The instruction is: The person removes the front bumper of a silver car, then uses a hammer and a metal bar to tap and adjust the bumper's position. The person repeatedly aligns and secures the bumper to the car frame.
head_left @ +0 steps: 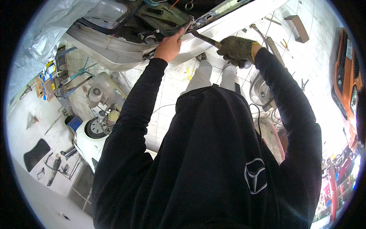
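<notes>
My bare left hand (168, 48) is at the inner edge of an opening in a white car body (213, 28). Its fingers close on a torn, rusty metal strip (187, 26) there. A worn glove covers my right hand (238, 50), which is closed round a narrow bar-like tool (206, 38). The tool's dark tip points left, close beside the strip and my left fingertips; whether it touches the metal I cannot tell. The glove hides the tool's other end. Inside the opening lie a black hose (100, 29) and several loose parts.
Plastic sheeting (42, 45) hangs at the far left. A compressor (108, 89) and another white car (85, 141) stand left. On the tiled floor at right are a brown box-shaped piece (297, 29), pliers (284, 44), and hoses (253, 86). An orange car (347, 76) stands farther right.
</notes>
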The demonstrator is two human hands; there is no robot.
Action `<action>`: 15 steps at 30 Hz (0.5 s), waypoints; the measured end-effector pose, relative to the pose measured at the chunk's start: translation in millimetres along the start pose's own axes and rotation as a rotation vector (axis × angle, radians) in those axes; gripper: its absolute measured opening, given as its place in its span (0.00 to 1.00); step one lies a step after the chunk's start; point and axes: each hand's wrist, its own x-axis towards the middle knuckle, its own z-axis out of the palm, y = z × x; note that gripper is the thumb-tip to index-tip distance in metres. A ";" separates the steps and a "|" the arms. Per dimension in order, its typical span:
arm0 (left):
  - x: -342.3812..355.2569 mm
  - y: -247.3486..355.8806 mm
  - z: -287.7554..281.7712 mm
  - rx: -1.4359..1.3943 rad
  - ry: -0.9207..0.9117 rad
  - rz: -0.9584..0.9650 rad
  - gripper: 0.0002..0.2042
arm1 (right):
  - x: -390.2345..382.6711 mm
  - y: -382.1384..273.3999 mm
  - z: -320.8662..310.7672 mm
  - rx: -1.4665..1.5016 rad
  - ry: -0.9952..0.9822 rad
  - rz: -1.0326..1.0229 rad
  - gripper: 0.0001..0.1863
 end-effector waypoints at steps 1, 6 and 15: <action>0.7 0.1 -1.1 0.024 0.014 0.012 0.28 | -0.4 -9.1 -7.0 -0.052 -0.017 -0.003 0.14; -4.5 3.2 2.1 0.235 -0.006 0.054 0.28 | -6.8 -18.3 -27.4 -0.171 -0.053 -0.103 0.13; -6.8 8.4 5.9 0.190 -0.010 0.009 0.32 | 10.5 7.9 -35.0 -0.007 -0.107 -0.219 0.12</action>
